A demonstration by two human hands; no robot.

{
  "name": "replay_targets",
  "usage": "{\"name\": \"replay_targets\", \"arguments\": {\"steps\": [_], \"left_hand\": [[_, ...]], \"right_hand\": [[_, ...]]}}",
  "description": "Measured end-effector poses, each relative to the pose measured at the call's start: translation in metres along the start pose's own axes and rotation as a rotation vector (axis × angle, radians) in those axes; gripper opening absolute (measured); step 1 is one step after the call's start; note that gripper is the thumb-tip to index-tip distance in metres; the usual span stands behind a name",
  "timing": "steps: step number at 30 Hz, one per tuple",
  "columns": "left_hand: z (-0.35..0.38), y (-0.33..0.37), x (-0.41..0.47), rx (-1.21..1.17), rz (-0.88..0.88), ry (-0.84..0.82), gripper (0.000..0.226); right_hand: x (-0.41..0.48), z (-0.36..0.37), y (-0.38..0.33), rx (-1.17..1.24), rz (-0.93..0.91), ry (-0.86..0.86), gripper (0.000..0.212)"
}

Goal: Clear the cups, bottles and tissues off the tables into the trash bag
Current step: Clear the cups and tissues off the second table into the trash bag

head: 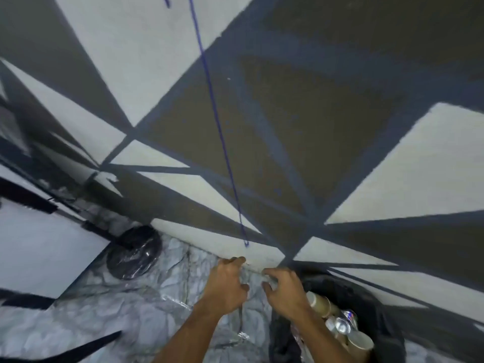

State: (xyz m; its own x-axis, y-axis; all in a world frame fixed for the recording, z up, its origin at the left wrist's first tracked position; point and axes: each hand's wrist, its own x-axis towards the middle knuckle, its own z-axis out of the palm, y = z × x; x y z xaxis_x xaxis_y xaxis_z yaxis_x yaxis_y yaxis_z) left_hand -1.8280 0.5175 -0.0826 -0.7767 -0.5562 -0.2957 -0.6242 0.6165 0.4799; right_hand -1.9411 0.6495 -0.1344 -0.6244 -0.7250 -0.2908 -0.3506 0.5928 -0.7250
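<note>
My left hand (pixel 227 282) and my right hand (pixel 284 292) are low down where the floor meets the wall, both with fingers curled. Between them is a small pale, translucent crumpled thing (pixel 255 274); both hands seem to grip it, but blur hides what it is. Just right of my right forearm, the black trash bag (pixel 372 305) stands open on the floor. Inside it lie brown paper cups (pixel 323 303) and shiny cans (pixel 343 324).
A wall painted with grey, white and dark triangles (pixel 301 113) fills the view ahead. The floor (pixel 146 318) is marbled grey. A round black table base (pixel 135 254) and a white tabletop (pixel 39 247) are at the left. A thin blue cord (pixel 217 121) hangs down in front.
</note>
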Motion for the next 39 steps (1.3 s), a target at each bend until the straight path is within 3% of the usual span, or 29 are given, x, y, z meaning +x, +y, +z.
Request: {"name": "replay_targets", "arguments": {"steps": [10, 15, 17, 19, 26, 29, 33, 36, 39], "left_hand": [[-0.086, -0.168, -0.188, -0.171, -0.39, 0.542, 0.052], [-0.098, -0.237, -0.307, -0.219, -0.542, 0.779, 0.022], [-0.096, -0.263, -0.356, -0.23, -0.608, 0.833, 0.009], [-0.09, -0.289, -0.404, -0.255, -0.687, 0.876, 0.013], [-0.063, -0.354, -0.556, -0.309, -1.017, 1.068, 0.027], [-0.055, -0.374, -0.61, -0.351, -1.156, 1.123, 0.017], [-0.053, -0.404, -0.666, -0.389, -1.336, 1.185, 0.02], [-0.061, -0.438, -0.693, -0.371, -1.425, 1.213, 0.031], [-0.081, -0.467, -0.714, -0.396, -1.468, 1.246, 0.022]], "right_hand": [[-0.042, 0.147, -0.21, -0.096, -0.573, -0.318, 0.032], [-0.117, 0.24, -0.292, -0.101, -0.818, -0.437, 0.031], [-0.152, 0.276, -0.318, -0.091, -0.895, -0.464, 0.03], [-0.188, 0.308, -0.34, -0.087, -0.953, -0.482, 0.022], [-0.295, 0.429, -0.39, -0.194, -1.143, -0.825, 0.026], [-0.336, 0.477, -0.414, -0.203, -1.227, -0.942, 0.022], [-0.386, 0.536, -0.448, -0.217, -1.282, -1.094, 0.013], [-0.406, 0.586, -0.471, -0.232, -1.285, -1.19, 0.02], [-0.417, 0.634, -0.494, -0.246, -1.29, -1.244, 0.027]]}}
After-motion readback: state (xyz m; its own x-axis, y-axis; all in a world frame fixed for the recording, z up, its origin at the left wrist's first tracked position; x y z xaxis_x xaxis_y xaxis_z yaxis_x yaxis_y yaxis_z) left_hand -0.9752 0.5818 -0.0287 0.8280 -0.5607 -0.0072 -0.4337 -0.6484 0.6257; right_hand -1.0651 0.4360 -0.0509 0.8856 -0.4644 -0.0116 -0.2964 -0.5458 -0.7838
